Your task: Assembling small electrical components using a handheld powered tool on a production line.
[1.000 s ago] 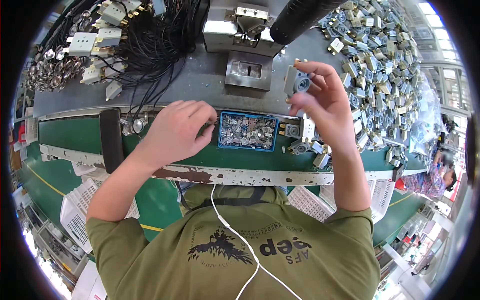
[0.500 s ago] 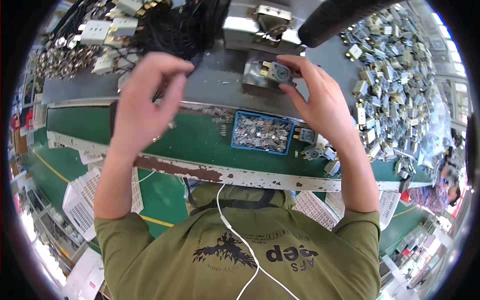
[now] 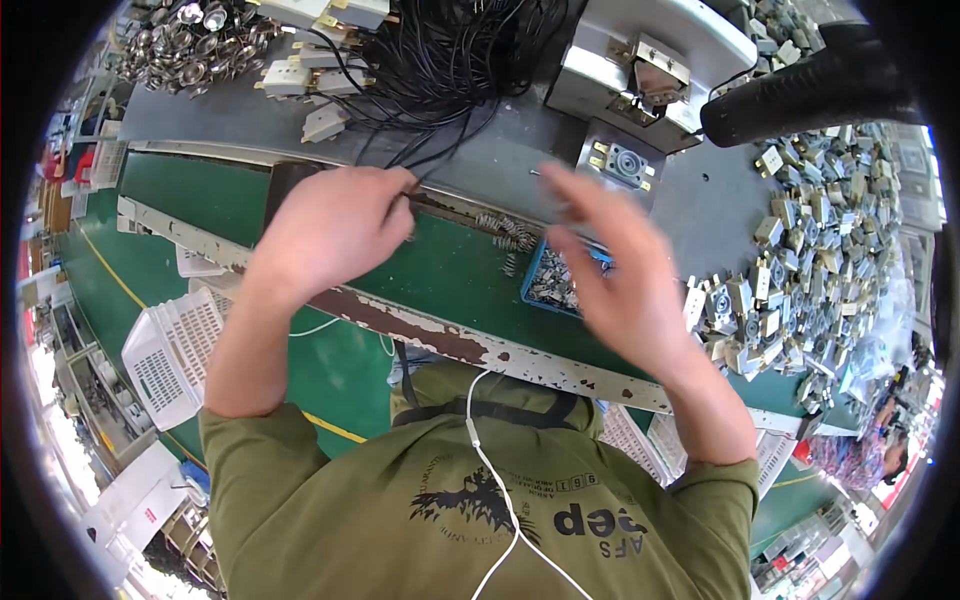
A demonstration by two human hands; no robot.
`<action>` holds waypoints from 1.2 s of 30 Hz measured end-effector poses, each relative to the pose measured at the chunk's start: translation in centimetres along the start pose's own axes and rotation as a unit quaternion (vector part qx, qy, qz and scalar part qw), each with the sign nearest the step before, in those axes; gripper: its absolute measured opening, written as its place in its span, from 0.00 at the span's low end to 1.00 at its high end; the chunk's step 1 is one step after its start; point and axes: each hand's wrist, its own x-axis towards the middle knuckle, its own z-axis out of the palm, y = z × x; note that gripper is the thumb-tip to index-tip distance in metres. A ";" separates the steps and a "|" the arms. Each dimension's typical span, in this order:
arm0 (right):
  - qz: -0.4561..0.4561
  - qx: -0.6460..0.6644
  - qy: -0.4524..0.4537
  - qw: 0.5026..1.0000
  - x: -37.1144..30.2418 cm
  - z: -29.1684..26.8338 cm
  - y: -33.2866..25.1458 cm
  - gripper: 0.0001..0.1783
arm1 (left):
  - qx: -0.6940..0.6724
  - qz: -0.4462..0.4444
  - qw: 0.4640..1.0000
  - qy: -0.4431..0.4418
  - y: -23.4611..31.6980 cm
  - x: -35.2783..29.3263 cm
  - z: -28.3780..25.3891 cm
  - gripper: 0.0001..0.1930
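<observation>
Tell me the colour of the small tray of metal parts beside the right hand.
Blue: the small rectangular parts tray, seen in the head view.

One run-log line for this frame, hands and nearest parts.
left hand: pinching black wire | right hand: open, blurred, above blue parts tray | metal fixture: beyond fingers

A factory workshop is shown. A long green counter (image 3: pixel 300 215) is covered with piles of small metal parts (image 3: pixel 820 250), black wires (image 3: pixel 450 60) and a grey machine (image 3: pixel 650 60). White plastic baskets (image 3: pixel 170 350) are seen below.
</observation>
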 end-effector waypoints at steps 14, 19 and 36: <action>0.313 0.651 0.039 0.691 5.1 8.8 -1.7 0.15 | -0.063 0.194 0.952 0.228 0.8 4.2 -1.4 0.13; 0.343 0.622 -0.036 0.703 0.5 5.7 -2.3 0.16 | 0.028 0.308 0.889 0.336 0.2 9.2 0.6 0.12; 0.100 -0.196 -0.068 0.973 -4.5 -6.0 0.9 0.15 | -0.104 0.377 0.886 0.248 8.4 9.8 0.3 0.07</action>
